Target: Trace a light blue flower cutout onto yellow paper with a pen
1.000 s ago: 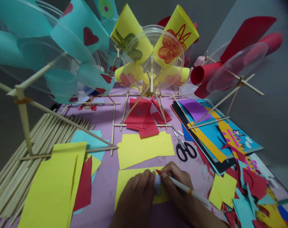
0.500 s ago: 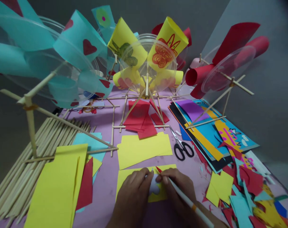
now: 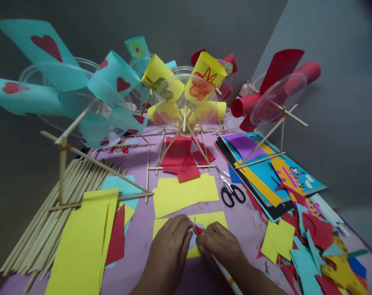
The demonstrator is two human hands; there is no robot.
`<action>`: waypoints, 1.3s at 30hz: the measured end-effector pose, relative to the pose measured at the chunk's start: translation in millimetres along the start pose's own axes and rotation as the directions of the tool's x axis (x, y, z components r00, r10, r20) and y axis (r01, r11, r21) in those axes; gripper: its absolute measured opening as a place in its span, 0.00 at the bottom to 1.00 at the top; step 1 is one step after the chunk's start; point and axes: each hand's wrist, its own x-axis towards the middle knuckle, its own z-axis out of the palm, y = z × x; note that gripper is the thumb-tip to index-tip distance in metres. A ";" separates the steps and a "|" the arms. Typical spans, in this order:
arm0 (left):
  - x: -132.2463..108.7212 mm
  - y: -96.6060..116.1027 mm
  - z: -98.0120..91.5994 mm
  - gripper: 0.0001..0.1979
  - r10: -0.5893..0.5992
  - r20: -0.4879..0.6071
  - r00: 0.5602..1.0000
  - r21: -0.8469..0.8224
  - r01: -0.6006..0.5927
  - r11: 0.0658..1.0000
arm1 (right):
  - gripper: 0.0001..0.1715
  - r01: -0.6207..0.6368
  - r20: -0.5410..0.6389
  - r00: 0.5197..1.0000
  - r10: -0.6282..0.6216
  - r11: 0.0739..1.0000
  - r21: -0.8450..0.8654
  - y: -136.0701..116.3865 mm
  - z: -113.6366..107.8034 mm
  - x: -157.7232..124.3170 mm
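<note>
A small pale lilac paper cutout (image 3: pixel 192 241) lies on a yellow paper sheet (image 3: pixel 215 218) at the front of the table. My left hand (image 3: pixel 170 246) rests on the sheet, its fingers together at the cutout's left edge, pressing on it. Between the fingers of my right hand (image 3: pixel 221 246) is a white marker (image 3: pixel 224 272) with a red tip, which points at the upper part of the cutout. Just behind lie more yellow sheets (image 3: pixel 186 196), with black-handled scissors (image 3: pixel 231 192) to their right.
Pinwheel models on stick frames stand behind: blue (image 3: pixel 112 78), yellow (image 3: pixel 164 80) and red (image 3: pixel 280 69). Wooden sticks (image 3: pixel 57 217) and tall yellow sheets (image 3: pixel 84 241) lie left. Paper scraps (image 3: pixel 317 229) and coloured sheets (image 3: pixel 259 168) lie right.
The view has shifted, with the models now lower in it. My right hand and the marker tip have moved slightly left and down over the cutout.
</note>
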 end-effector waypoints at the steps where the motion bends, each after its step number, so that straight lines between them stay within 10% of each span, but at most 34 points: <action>1: -0.5 -0.6 0.4 0.09 0.018 0.007 1.000 0.016 -0.018 1.000 | 0.13 -0.008 -0.008 1.000 0.008 1.000 0.016 -0.7 -0.7 0.4; 18: -3.4 -6.9 0.5 0.15 0.206 -0.016 0.978 0.220 -0.198 0.955 | 0.11 -0.190 0.011 0.981 0.193 0.952 0.241 -0.6 -5.3 -1.2; 28: -0.5 -4.8 1.3 0.13 0.179 -0.012 0.984 0.170 -0.174 0.970 | 0.07 -0.627 0.243 0.762 0.600 0.592 0.507 -1.9 -24.4 39.9; 39: -0.4 -5.1 2.4 0.15 0.208 -0.037 0.977 0.179 -0.198 0.964 | 0.08 -0.558 0.270 0.829 0.490 0.698 0.448 -0.8 -23.1 38.8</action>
